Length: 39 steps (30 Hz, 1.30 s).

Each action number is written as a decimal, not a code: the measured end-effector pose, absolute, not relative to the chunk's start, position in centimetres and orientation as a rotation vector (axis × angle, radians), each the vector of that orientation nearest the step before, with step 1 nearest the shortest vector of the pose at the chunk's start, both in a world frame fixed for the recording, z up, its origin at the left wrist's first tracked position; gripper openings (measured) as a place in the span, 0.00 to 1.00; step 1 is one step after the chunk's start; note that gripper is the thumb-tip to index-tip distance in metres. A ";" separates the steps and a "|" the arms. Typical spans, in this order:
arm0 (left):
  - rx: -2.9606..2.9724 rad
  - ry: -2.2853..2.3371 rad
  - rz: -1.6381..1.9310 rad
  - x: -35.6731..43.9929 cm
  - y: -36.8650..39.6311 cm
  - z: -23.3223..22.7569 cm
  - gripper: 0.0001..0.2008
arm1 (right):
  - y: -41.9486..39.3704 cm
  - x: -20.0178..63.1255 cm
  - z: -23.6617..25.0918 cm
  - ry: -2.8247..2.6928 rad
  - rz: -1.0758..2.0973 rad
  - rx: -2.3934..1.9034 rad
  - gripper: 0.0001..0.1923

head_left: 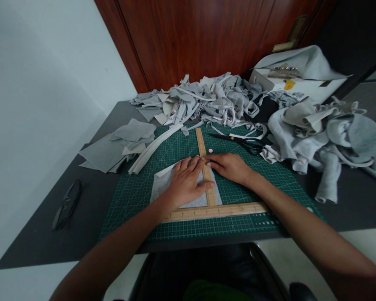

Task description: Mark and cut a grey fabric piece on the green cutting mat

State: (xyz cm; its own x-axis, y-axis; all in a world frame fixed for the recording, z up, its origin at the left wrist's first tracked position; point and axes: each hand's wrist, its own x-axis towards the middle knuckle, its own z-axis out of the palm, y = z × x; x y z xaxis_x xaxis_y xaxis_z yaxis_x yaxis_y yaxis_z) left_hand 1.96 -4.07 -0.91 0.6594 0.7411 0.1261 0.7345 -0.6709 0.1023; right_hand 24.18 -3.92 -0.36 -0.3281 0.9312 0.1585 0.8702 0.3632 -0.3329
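Glasses (66, 204) lie far left on the dark table (34, 238), then cut grey pieces (119, 144). On the green cutting mat (131, 196) the left hand (186, 182) presses flat, fingers spread, on the grey fabric piece (163, 184) and the wooden square ruler (210, 196). The right hand (228, 167) rests fingertips beside the ruler's upright arm, holding nothing. Judged step: squaring the ruler for marking; next needs steady pressure and the pink chalk (210, 150) or scissors (244, 142).
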 end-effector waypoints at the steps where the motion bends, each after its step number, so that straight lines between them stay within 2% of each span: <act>1: 2.819 1.255 0.252 2.0 -4.1 -0.9 0.42 | -3.9 24.2 -0.4 -2.314 0.267 -1.596 0.20; 28: 2.831 1.280 0.278 2.2 -4.2 -1.0 0.43 | -3.7 24.5 -0.6 -2.317 0.280 -1.572 0.18; 34: 2.824 1.276 0.298 2.1 -4.2 -1.2 0.42 | -2.8 25.5 -1.0 -1.982 0.629 -1.494 0.24; 39: 2.825 1.266 0.301 2.1 -4.3 -1.0 0.42 | -2.1 26.7 -1.3 -1.605 1.024 -1.391 0.22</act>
